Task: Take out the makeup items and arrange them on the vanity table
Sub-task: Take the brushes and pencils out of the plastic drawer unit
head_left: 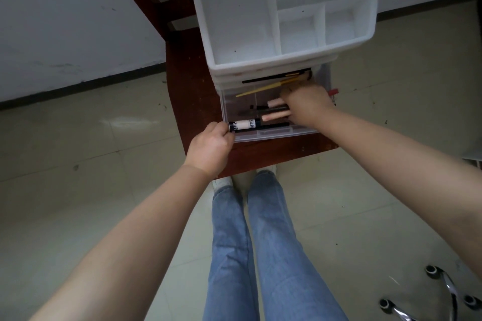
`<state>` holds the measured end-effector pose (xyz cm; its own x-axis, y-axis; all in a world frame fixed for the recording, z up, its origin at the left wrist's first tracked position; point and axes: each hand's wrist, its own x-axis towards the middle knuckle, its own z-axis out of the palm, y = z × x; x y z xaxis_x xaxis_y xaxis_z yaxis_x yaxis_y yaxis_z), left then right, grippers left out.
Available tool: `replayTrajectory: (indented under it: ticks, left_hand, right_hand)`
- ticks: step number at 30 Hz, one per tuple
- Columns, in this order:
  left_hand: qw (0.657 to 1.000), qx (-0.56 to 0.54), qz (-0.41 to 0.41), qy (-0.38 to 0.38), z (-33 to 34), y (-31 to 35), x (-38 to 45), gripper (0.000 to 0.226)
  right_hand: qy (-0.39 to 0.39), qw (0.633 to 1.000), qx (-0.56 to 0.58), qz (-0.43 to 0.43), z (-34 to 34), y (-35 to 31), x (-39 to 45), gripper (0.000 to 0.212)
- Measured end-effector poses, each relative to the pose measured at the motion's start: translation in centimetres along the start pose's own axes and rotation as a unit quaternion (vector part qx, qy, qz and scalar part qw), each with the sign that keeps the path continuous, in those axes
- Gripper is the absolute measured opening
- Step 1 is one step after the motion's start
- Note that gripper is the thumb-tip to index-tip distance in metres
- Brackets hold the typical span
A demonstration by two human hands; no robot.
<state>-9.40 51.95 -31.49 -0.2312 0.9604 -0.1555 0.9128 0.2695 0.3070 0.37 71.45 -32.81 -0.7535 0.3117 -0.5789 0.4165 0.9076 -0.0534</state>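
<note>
A white organiser [273,60] with an open-topped compartment tray stands on a dark red-brown table [193,101]. Its clear drawer [260,137] is pulled out and holds several makeup items: a black-and-cream tube [245,124], pink tubes [275,116], a yellow-handled brush [263,88] and a black stick [276,77]. My left hand [211,148] grips the drawer's front left corner. My right hand [306,105] reaches into the drawer, its fingers curled over the pink and dark items; which ones it holds is hidden.
The table is narrow and ends just past the drawer front. Pale tiled floor [78,190] lies all around, with a white wall at the back left. A chair's wheeled chrome base [443,294] shows at the bottom right. My legs in jeans [260,242] stand below the table edge.
</note>
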Motion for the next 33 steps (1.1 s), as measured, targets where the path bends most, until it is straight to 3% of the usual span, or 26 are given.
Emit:
replayTrajectory:
  ticks: [3, 16, 23, 29, 33]
  left_hand:
    - [1.0, 0.008, -0.001, 0.0, -0.2, 0.1, 0.0, 0.029]
    - [0.999, 0.04, 0.034, -0.006, -0.4, 0.3, 0.0, 0.034]
    - [0.998, 0.037, 0.042, -0.018, -0.5, 0.1, 0.2, 0.035]
    - [0.998, 0.037, 0.04, -0.023, -0.5, -0.1, 0.2, 0.036]
    - [0.998, 0.04, 0.035, -0.028, -0.4, -0.3, 0.3, 0.036]
  right_hand:
    - [-0.005, 0.994, 0.108, 0.031, 0.3, -1.2, 0.0, 0.024]
    - [-0.057, 0.996, 0.037, -0.054, 0.7, -1.7, 0.5, 0.031]
    - [-0.041, 0.998, 0.052, -0.008, 1.2, -2.3, 0.8, 0.034]
    - [-0.007, 0.999, 0.036, -0.023, 1.1, -2.6, 0.6, 0.034]
    - [0.043, 0.994, 0.088, 0.046, -0.2, -2.4, -1.0, 0.038]
